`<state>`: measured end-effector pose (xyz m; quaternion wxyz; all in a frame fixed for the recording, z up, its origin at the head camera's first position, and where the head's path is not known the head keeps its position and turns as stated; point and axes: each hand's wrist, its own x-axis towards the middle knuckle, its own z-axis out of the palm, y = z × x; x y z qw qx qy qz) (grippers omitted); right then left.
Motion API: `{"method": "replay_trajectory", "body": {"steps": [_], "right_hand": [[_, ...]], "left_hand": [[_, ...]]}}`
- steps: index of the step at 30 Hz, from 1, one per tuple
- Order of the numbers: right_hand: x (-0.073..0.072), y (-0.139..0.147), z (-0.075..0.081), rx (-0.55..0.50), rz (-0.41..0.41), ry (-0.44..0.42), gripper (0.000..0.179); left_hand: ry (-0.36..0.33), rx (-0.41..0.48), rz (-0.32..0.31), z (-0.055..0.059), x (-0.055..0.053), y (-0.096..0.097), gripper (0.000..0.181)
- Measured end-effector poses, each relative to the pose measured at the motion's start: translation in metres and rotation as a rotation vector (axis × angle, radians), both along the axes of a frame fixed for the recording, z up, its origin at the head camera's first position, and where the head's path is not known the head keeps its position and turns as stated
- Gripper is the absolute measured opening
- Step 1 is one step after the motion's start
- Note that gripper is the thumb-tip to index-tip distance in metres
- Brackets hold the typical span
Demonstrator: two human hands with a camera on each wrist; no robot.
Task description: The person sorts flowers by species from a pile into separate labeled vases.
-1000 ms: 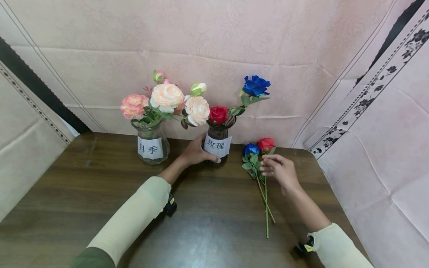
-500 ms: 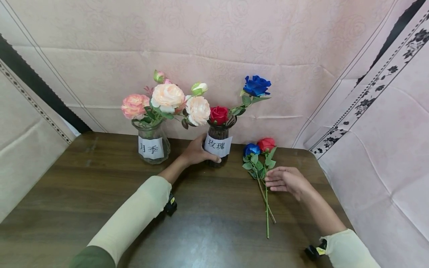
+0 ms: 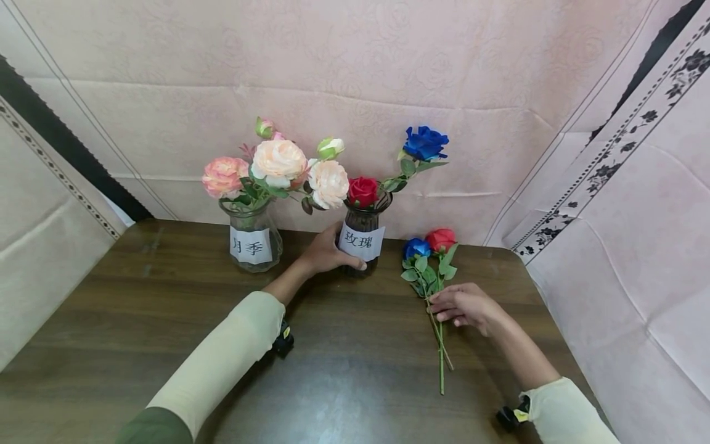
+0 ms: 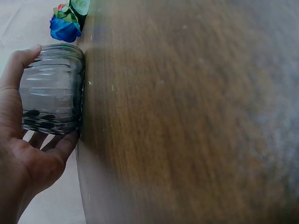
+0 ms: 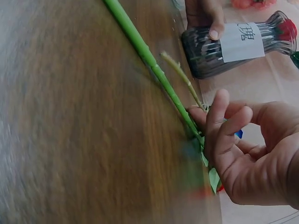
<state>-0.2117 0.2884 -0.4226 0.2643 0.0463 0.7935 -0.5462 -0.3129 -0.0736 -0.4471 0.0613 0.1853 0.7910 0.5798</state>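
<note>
My left hand (image 3: 333, 254) grips the dark glass vase (image 3: 370, 262) low down, thumb across its front. The vase has a white paper label (image 5: 242, 42); a red rose (image 3: 363, 192) and a tall blue rose (image 3: 425, 143) stand in it. Two more roses lie crossed on the table, a blue one (image 3: 416, 248) and a red one (image 3: 440, 239). My right hand (image 3: 465, 306) is over their stems, fingers loosely bent. Its fingertips are right at the brownish stem (image 5: 180, 72), beside the thicker green stem (image 5: 156, 70); in the right wrist view the fingers partly hide both.
Left of the dark vase stands a clear glass vase (image 3: 261, 262) with a white label, holding pink and peach flowers (image 3: 279, 161). Some lean over towards the dark vase. A patterned pale cloth (image 3: 499, 55) hangs behind the wooden table (image 3: 310, 382).
My right hand has come back from near the lying rose heads to their stems, then moved left onto them. The stem ends have shifted slightly left. My left hand stays on the vase.
</note>
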Motion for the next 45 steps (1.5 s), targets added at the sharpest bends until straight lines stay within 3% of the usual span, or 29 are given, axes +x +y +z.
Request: {"method": "replay_trajectory", "body": {"steps": [10, 21, 29, 37, 45], "right_hand": [[0.003, -0.012, -0.006, -0.111, -0.03, -0.047, 0.008], [0.005, -0.012, -0.004, -0.306, -0.095, -0.104, 0.01], [0.006, -0.012, -0.003, -0.342, -0.094, -0.113, 0.011], [0.009, -0.013, -0.005, -0.287, -0.063, -0.138, 0.007], [0.015, -0.015, -0.008, -0.342, -0.074, -0.103, 0.024]], "left_hand": [[-0.017, 0.009, -0.003, 0.001, 0.001, 0.0, 0.093], [-0.023, -0.003, 0.005, 0.0, -0.001, 0.001, 0.093], [-0.022, 0.001, 0.003, 0.002, 0.001, 0.001, 0.095], [-0.012, 0.013, -0.015, 0.003, 0.002, 0.0, 0.093], [-0.014, -0.017, 0.007, 0.001, 0.0, 0.001, 0.09]]}}
